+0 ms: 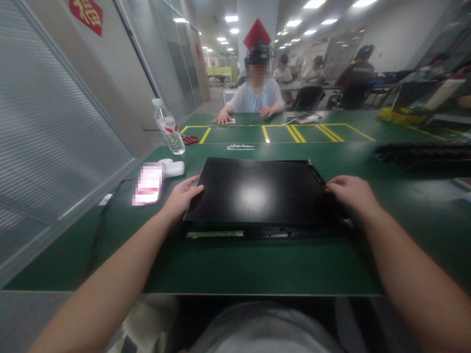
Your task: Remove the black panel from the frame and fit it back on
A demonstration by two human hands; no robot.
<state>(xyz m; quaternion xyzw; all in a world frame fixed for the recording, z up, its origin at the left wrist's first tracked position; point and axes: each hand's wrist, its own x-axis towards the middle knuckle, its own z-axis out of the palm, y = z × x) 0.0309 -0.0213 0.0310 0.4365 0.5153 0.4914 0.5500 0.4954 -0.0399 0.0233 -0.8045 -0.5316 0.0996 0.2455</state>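
Note:
A flat black panel (257,191), like a screen, lies on the green table (257,264) in front of me, glossy side up. A green circuit strip (215,235) shows along its near edge. My left hand (180,197) grips the panel's left edge, thumb on top and fingers curled under. My right hand (351,192) holds the right edge the same way, fingers bent over the rim.
A phone (148,185) and a white case (172,167) lie left of the panel, with a water bottle (168,126) and red scissors (190,139) behind. Small parts (240,146) lie beyond the panel. A black tray (423,154) is at right. A person (255,95) sits opposite.

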